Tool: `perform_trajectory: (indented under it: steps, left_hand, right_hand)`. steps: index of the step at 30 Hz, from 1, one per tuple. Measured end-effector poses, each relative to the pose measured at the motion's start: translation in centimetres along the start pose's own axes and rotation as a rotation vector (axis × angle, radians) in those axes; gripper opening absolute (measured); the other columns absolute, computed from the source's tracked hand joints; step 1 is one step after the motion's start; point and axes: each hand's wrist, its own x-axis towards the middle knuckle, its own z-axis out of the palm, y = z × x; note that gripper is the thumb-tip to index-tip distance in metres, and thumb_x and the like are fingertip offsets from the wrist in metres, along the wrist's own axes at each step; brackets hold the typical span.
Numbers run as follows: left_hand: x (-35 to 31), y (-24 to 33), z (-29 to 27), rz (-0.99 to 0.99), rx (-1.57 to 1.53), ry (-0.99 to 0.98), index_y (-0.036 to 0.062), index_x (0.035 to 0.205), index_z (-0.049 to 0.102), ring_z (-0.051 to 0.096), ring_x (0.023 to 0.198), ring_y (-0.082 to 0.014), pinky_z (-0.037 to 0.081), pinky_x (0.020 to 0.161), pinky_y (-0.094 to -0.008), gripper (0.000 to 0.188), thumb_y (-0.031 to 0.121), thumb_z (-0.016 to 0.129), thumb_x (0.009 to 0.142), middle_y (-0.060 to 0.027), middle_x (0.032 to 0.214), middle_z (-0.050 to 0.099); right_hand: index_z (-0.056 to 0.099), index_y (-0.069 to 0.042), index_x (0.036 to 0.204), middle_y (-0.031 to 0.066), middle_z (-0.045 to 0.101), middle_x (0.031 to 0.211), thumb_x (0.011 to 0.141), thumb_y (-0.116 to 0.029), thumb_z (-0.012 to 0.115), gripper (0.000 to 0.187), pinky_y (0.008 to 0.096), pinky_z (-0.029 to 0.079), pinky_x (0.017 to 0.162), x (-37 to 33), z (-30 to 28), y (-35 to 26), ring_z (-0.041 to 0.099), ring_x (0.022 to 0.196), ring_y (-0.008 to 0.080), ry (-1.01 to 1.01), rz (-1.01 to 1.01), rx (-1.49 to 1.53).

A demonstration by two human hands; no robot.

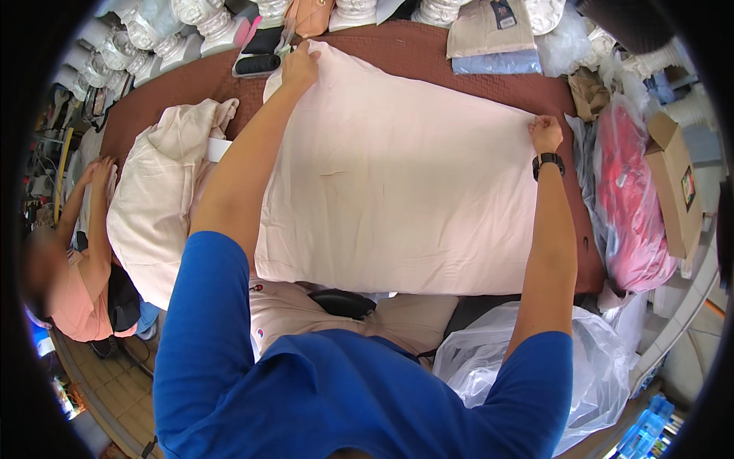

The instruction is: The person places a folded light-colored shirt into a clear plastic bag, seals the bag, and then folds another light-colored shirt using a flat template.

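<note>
A large pale pink cloth (397, 183) lies spread over the brown-covered table (413, 46), with a few creases in its middle. At its far left corner, my left hand (300, 67) pinches the edge. My right hand (546, 134), below a black wristwatch (548, 162), is closed on the far right corner. Between the two hands the far edge runs taut and slants down to the right. Whether the cloth is a garment or a plain piece, I cannot tell. Left of my left arm sits a crumpled heap of similar pale cloth (157, 183).
Black thread spools (258, 65) and folded garments (489, 34) lie along the far side, before white ornate pedestals (206, 27). To the right are plastic-wrapped pink goods (631, 191) and a cardboard box (677, 187). Clear plastic (589, 367) hangs near me. A co-worker (84, 283) handles cloth at left.
</note>
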Motion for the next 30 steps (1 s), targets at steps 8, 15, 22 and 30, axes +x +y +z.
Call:
perform_trajectory:
  steps: [8,15,22,30]
  left_hand:
    - [-15.2,-1.8,-14.1,0.140,-0.029,-0.054,0.0007,0.103,0.058,0.061,0.093,-0.0376,0.049,0.080,-0.0443,0.028,0.021,0.071,0.090,-0.0196,0.101,0.062]
    - [-33.1,-0.6,-20.3,-0.260,0.018,-0.253,-0.0020,0.095,0.056,0.060,0.079,-0.0343,0.046,0.070,-0.0452,0.030,0.022,0.073,0.088,-0.0181,0.088,0.061]
    - [-36.2,-1.8,-19.5,-0.272,-0.156,-0.081,-0.0010,0.099,0.053,0.060,0.073,-0.0408,0.046,0.069,-0.0464,0.024,0.021,0.063,0.096,-0.0223,0.079,0.061]
    - [-39.4,-1.8,-19.3,-0.321,0.132,0.012,0.0033,0.102,0.053,0.062,0.083,-0.0433,0.047,0.070,-0.0509,0.024,0.024,0.063,0.095,-0.0197,0.094,0.064]
  right_hand:
    - [0.058,0.005,0.117,0.0253,0.066,0.097,0.084,-0.032,0.074,0.052,0.0505,0.051,0.090,-8.2,-9.0,-1.4,0.064,0.097,0.0429,-0.413,-0.240,-0.897]
    - [0.066,0.006,0.093,0.0153,0.064,0.077,0.077,-0.032,0.085,0.045,0.0363,0.049,0.043,-16.8,-17.5,-5.8,0.061,0.054,0.0228,-1.136,0.390,-0.882]
    - [0.051,0.001,0.119,0.0171,0.065,0.108,0.091,-0.022,0.064,0.038,0.0442,0.056,0.066,-18.5,-18.2,0.1,0.067,0.094,0.0280,-0.887,0.474,-0.491]
    - [0.046,0.000,0.113,0.0298,0.056,0.123,0.092,-0.020,0.060,0.032,0.0536,0.052,0.088,-22.2,-18.0,5.3,0.063,0.102,0.0462,-0.407,0.072,-0.710]
